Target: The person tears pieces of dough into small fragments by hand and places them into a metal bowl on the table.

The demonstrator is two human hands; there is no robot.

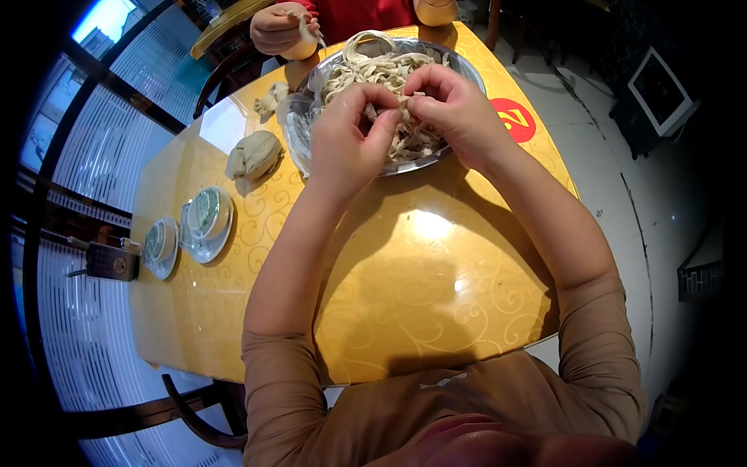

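Note:
A metal bowl (pixel 420 163) lined with clear plastic stands at the far end of the yellow table (pixel 405 296), heaped with pale, dough-like strips (pixel 373 74). Over the bowl's near part, my left hand (pixel 354 132) pinches a small pale piece between thumb and forefinger. My right hand (pixel 451 105) meets it from the right, its thumb and forefinger closed on the same small piece. Left of the bowl lies a rounded beige lump (pixel 254 154), with a smaller lump (pixel 272 99) behind it.
Across the table, a person in red (pixel 358 17) holds a pale strip in one hand (pixel 282 29). Wrapped dish sets (pixel 208 214) (pixel 160 240) and a dark box (pixel 111 261) are at the left. A red sticker (pixel 513 120) lies right of the bowl.

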